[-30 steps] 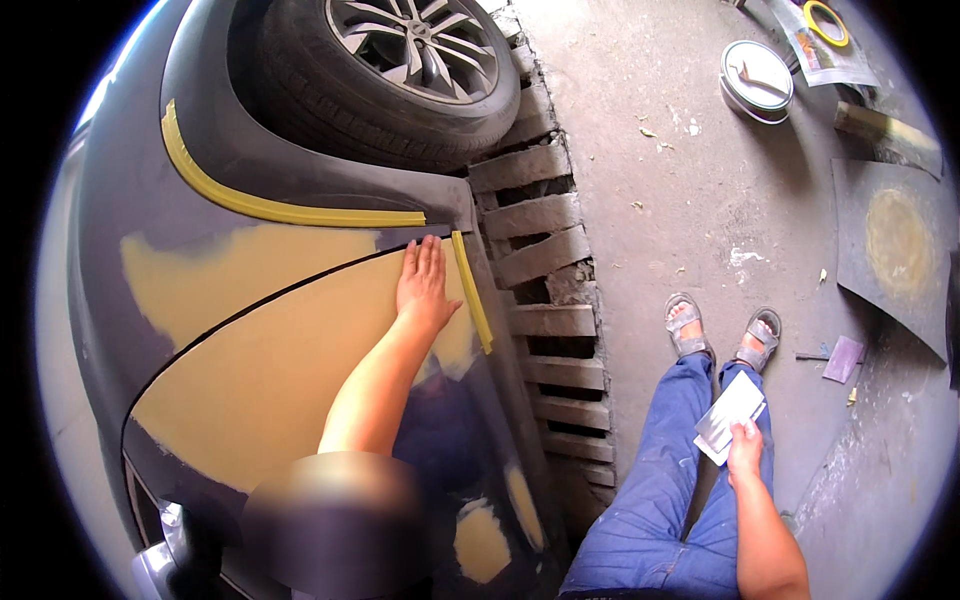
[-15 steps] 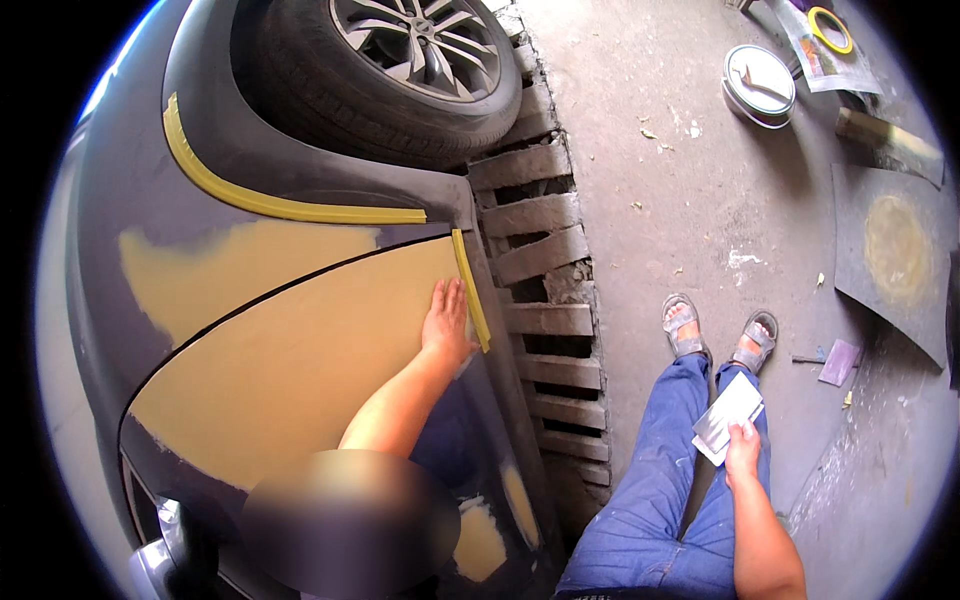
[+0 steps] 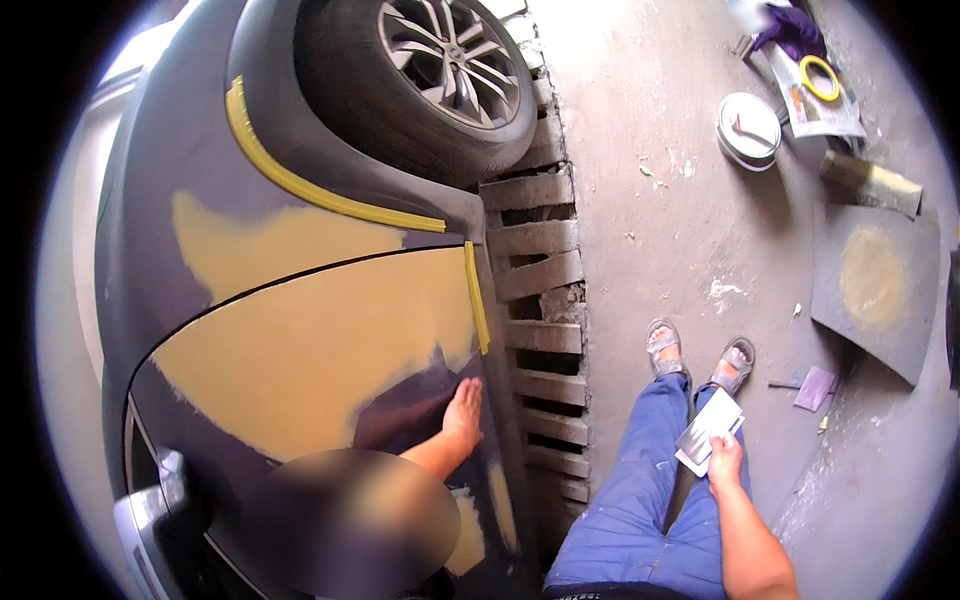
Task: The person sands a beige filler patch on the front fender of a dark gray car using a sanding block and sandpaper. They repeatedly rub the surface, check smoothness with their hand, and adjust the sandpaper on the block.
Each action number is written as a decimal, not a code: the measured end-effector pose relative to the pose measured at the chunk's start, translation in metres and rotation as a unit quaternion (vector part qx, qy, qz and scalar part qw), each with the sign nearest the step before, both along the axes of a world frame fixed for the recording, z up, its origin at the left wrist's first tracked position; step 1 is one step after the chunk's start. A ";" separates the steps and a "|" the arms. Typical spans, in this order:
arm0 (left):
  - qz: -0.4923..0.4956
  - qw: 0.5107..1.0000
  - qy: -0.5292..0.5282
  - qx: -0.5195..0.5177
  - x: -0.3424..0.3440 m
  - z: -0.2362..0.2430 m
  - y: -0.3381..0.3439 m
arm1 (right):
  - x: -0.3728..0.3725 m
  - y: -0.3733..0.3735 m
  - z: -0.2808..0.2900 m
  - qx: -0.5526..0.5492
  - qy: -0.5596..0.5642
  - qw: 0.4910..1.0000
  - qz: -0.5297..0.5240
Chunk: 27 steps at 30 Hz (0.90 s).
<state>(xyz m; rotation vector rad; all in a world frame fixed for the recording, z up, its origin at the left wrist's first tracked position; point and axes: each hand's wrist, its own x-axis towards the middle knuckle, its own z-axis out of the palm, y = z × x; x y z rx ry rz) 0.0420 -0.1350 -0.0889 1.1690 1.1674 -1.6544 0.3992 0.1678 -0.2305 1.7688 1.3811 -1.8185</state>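
Beside me on the left is a dark grey car panel (image 3: 410, 402) with a large tan filler patch (image 3: 310, 330). My left hand (image 3: 463, 412) lies flat against the dark area just below that patch, its fingers stretched out together and holding nothing. A short yellow tape strip (image 3: 478, 300) edges the panel above this hand. Low in front of my legs, my right hand (image 3: 725, 462) grips thin, flat white-and-silver rectangular plates (image 3: 711, 425). Whether they are spreaders I cannot tell. A blurred patch covers part of my left arm.
The car's wheel (image 3: 455, 58) and a curved tape strip (image 3: 300, 187) are farther ahead. A slatted grate (image 3: 550, 336) with gaps runs along the car. To the right are a round can (image 3: 748, 140), a yellow tape roll (image 3: 820, 78), a grey sheet (image 3: 830, 315) and a purple block (image 3: 816, 388).
My left hand has slid from the tan patch near the tape strip down toward me onto the dark area. The view has shifted slightly. My right hand still holds the plates.
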 end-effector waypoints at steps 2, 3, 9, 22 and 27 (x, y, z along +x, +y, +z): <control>0.047 0.997 -0.050 0.023 0.029 0.018 0.004 | 0.005 0.008 0.004 -0.001 0.005 1.000 0.008; 0.078 0.991 -0.058 0.091 0.049 0.020 -0.014 | 0.008 0.010 0.007 0.000 0.021 1.000 0.015; 0.395 0.848 -0.119 0.333 0.142 0.061 0.035 | -0.022 0.063 0.093 0.097 0.064 0.981 0.155; 0.704 0.477 -0.035 0.525 0.135 0.074 0.159 | -0.108 0.115 0.175 0.200 0.169 0.889 0.376; 0.758 0.420 -0.001 0.499 0.096 0.048 0.173 | -0.146 0.119 0.186 0.134 0.155 0.866 0.456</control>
